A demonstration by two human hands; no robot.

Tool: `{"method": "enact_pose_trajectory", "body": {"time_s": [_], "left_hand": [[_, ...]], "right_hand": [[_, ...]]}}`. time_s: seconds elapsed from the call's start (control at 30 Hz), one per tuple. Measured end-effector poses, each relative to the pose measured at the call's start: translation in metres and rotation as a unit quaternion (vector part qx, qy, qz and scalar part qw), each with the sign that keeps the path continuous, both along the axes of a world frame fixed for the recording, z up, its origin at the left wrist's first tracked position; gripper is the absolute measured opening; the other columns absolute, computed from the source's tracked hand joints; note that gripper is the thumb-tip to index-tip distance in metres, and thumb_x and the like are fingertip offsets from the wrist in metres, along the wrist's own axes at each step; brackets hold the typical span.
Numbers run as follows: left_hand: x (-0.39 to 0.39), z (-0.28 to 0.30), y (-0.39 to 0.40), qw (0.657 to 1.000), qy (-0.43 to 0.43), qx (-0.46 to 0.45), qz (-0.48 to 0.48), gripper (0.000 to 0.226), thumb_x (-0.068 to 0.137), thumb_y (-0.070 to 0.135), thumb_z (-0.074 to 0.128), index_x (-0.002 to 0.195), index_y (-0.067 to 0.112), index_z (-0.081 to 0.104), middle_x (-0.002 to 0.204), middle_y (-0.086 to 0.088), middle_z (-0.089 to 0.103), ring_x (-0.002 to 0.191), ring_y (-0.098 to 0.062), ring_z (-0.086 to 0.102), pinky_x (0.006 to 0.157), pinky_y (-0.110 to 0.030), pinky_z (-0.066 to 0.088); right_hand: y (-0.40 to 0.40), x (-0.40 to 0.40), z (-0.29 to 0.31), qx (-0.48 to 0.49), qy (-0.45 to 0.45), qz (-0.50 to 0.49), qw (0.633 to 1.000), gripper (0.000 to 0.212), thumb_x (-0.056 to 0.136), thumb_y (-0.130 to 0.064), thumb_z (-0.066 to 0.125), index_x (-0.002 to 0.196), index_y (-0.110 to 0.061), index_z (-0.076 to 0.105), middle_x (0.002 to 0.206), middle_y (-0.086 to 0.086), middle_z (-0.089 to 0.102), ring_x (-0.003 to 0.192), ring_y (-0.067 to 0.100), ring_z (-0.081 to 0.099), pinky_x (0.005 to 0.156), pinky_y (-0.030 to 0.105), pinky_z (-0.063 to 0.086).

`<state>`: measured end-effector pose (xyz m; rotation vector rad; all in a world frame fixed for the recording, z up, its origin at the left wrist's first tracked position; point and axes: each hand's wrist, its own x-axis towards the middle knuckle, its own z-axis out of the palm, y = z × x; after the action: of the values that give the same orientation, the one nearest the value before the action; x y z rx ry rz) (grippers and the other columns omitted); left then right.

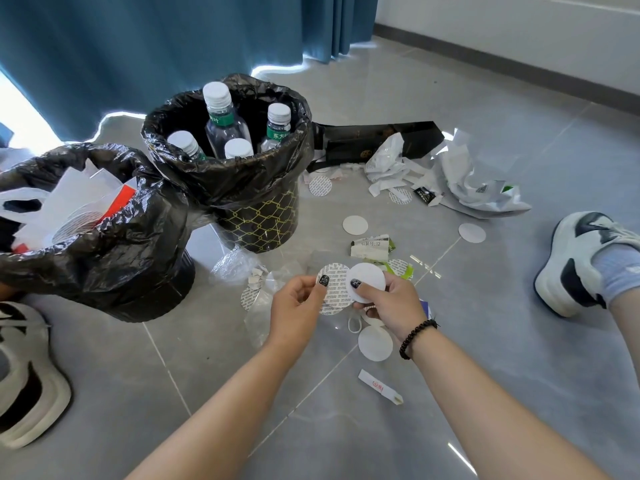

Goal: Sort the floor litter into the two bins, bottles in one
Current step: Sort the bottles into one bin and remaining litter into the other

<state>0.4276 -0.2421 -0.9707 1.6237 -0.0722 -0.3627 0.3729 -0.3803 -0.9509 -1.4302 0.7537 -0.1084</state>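
Grey floor (485, 133) littered; left hand (298, 306) pinches printed seal disc (334, 289), right hand (388, 303) grips white disc (369, 280), next into paper bin (114, 258).

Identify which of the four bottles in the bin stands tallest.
The back-left bottle: its white cap rises clear above the bin's rim, while the other three sit lower.

Left hand (298, 303) pinching printed disc (333, 289), right hand (388, 303) pinching white disc (367, 280), bottles bin (242, 181) behind
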Motion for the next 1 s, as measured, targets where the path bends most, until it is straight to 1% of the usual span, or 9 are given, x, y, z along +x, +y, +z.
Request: {"method": "enact_pose_trajectory", "body": {"time_s": [0.17, 0.23, 0.3, 0.4, 0.53, 0.63, 0.8, 0.9, 1.0], "left_hand": [[0.001, -0.005, -0.001, 0.999, -0.019, 0.019, 0.038, 0.011, 0.094, 0.016, 0.059, 0.086, 0.018, 0.067, 0.086, -0.004, 0.069, 0.082, -0.014, 0.061, 0.084, -0.036, 0.052], [0.003, -0.003, -0.001, 0.997, -0.029, 0.020, 0.076, 0.010, 0.093, 0.015, 0.060, 0.086, 0.021, 0.065, 0.085, 0.003, 0.067, 0.083, -0.014, 0.060, 0.079, -0.030, 0.051], [0.005, -0.002, 0.001, 0.992, -0.043, 0.032, 0.111, 0.017, 0.090, 0.010, 0.062, 0.095, 0.026, 0.060, 0.101, 0.006, 0.065, 0.089, -0.015, 0.063, 0.073, -0.019, 0.049], [0.008, -0.001, 0.004, 0.992, -0.038, 0.016, 0.117, 0.030, 0.087, 0.006, 0.064, 0.103, 0.030, 0.054, 0.119, 0.003, 0.056, 0.088, -0.011, 0.066, 0.065, -0.013, 0.050], [0.007, 0.005, 0.003, 0.994, 0.026, -0.059, 0.089, 0.025, 0.090, 0.001, 0.059, 0.103, 0.023, 0.057, 0.108, -0.002, 0.065, 0.086, -0.015, 0.066, 0.072, -0.027, 0.055], [0.004, 0.007, 0.001, 0.990, 0.068, -0.102, 0.067, 0.019, 0.094, 0.004, 0.055, 0.103, 0.021, 0.059, 0.097, -0.005, 0.071, 0.081, -0.012, 0.069, 0.066, -0.025, 0.056], [0.003, 0.002, 0.000, 0.995, 0.042, -0.059, 0.070, 0.030, 0.088, 0.001, 0.063, 0.105, 0.024, 0.057, 0.097, -0.005, 0.069, 0.081, -0.016, 0.066, 0.057, -0.020, 0.053], [0.004, 0.001, 0.001, 0.995, 0.055, -0.056, 0.069, 0.024, 0.089, 0.000, 0.060, 0.097, 0.022, 0.062, 0.095, -0.004, 0.067, 0.078, -0.015, 0.062, 0.055, -0.019, 0.052], [0.004, 0.001, 0.001, 0.993, 0.083, -0.059, 0.057, 0.025, 0.089, -0.001, 0.057, 0.090, 0.019, 0.071, 0.091, -0.005, 0.068, 0.075, -0.013, 0.061, 0.058, -0.021, 0.053]], "right_hand": [[0.001, 0.002, 0.004, 0.032, -0.008, -0.024, 0.999, 0.014, 0.087, -0.008, 0.064, 0.102, -0.008, 0.063, 0.072, 0.007, 0.069, 0.055, 0.015, 0.067, 0.050, 0.024, 0.047], [0.000, 0.003, 0.007, 0.052, -0.025, -0.063, 0.996, 0.016, 0.088, -0.007, 0.062, 0.104, -0.007, 0.062, 0.076, 0.010, 0.069, 0.054, 0.015, 0.066, 0.046, 0.022, 0.048], [-0.001, 0.005, 0.010, 0.057, -0.047, -0.105, 0.992, 0.017, 0.088, -0.007, 0.061, 0.105, -0.007, 0.061, 0.080, 0.010, 0.068, 0.054, 0.015, 0.067, 0.045, 0.021, 0.047], [0.001, 0.008, 0.018, 0.043, -0.069, -0.099, 0.992, 0.016, 0.088, -0.007, 0.061, 0.104, -0.008, 0.061, 0.080, 0.010, 0.068, 0.053, 0.015, 0.066, 0.044, 0.021, 0.047], [0.009, 0.011, 0.019, -0.039, -0.035, -0.048, 0.997, 0.016, 0.085, -0.008, 0.063, 0.100, -0.012, 0.062, 0.080, 0.010, 0.068, 0.047, 0.014, 0.062, 0.041, 0.021, 0.043], [0.014, 0.009, 0.011, -0.112, -0.008, -0.027, 0.993, 0.015, 0.084, -0.011, 0.062, 0.096, -0.020, 0.060, 0.086, 0.008, 0.069, 0.046, 0.013, 0.063, 0.044, 0.021, 0.045], [0.012, 0.005, 0.004, -0.119, -0.039, -0.061, 0.990, 0.014, 0.095, -0.015, 0.048, 0.093, -0.025, 0.058, 0.089, 0.005, 0.064, 0.047, 0.014, 0.063, 0.048, 0.026, 0.043], [0.006, 0.002, 0.000, -0.240, -0.137, -0.073, 0.958, 0.022, 0.094, -0.013, 0.045, 0.097, -0.024, 0.064, 0.094, 0.001, 0.061, 0.065, 0.008, 0.064, 0.062, 0.025, 0.047], [0.004, -0.003, -0.011, -0.399, -0.188, 0.046, 0.896, 0.033, 0.085, -0.020, 0.046, 0.110, -0.013, 0.068, 0.110, 0.000, 0.056, 0.101, 0.001, 0.052, 0.087, 0.006, 0.039]]}}
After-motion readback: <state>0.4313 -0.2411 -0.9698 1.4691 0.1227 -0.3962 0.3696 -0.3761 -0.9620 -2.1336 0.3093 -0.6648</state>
